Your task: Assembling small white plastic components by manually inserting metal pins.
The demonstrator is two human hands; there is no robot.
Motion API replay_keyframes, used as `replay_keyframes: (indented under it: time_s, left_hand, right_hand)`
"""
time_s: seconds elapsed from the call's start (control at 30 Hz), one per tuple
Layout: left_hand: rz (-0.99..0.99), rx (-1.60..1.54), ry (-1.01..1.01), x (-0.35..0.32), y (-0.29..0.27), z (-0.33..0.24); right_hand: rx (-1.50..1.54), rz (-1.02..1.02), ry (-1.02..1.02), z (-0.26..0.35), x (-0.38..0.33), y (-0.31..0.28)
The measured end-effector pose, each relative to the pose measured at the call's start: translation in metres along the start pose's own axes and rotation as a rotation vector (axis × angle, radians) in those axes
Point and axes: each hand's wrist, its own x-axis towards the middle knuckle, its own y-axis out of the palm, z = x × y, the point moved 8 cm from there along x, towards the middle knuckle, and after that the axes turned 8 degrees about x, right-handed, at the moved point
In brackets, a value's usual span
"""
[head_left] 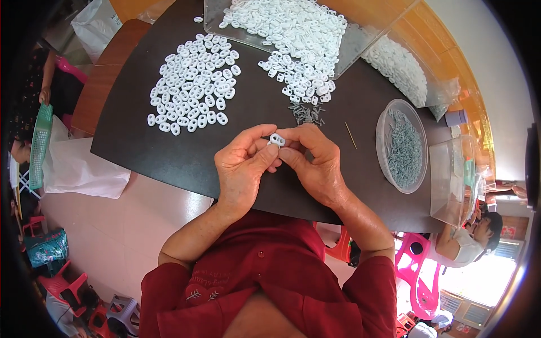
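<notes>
Over the front of the dark table, my left hand [246, 159] and my right hand [309, 158] meet with fingertips pinched around one small white oval plastic piece with two holes [276, 139]. Both thumbs press at its lower side, and any screw in it cannot be made out. Just beyond my fingers lies a small heap of grey screws [307, 114]. Past the screws, loose white plastic pieces [304, 79] spill from a clear bin [349, 65]. To the left, many similar white ovals [191, 84] are spread in a flat group.
Right of my hands stand a round clear tub of screws [381, 147] and a clear rectangular box [442, 183]. A thin stick [350, 135] lies nearer. A bag of white pieces [397, 67] is behind. People are at both sides; one holds a green basket [40, 146].
</notes>
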Motion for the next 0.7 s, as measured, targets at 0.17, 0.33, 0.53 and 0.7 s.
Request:
replay_keyframes:
  time_s: [0.17, 0.33, 0.53, 0.7]
  left_hand:
    - [-0.01, -0.03, -0.043, 0.002, 0.0, 0.001]
    - [-0.002, -0.026, -0.05, 0.0, -0.001, 0.002]
    - [-0.019, -0.021, -0.073, -0.002, -0.003, 0.003]
    - [0.016, -0.02, -0.04, -0.002, -0.005, 0.006]
  right_hand:
    - [-0.058, -0.005, -0.087, 0.01, 0.001, 0.003]
    - [-0.294, -0.094, -0.33, 0.025, -0.002, 0.002]
    - [-0.361, -0.126, -0.445, 0.031, -0.004, 0.003]
    - [-0.403, -0.12, -0.491, 0.033, -0.006, 0.005]
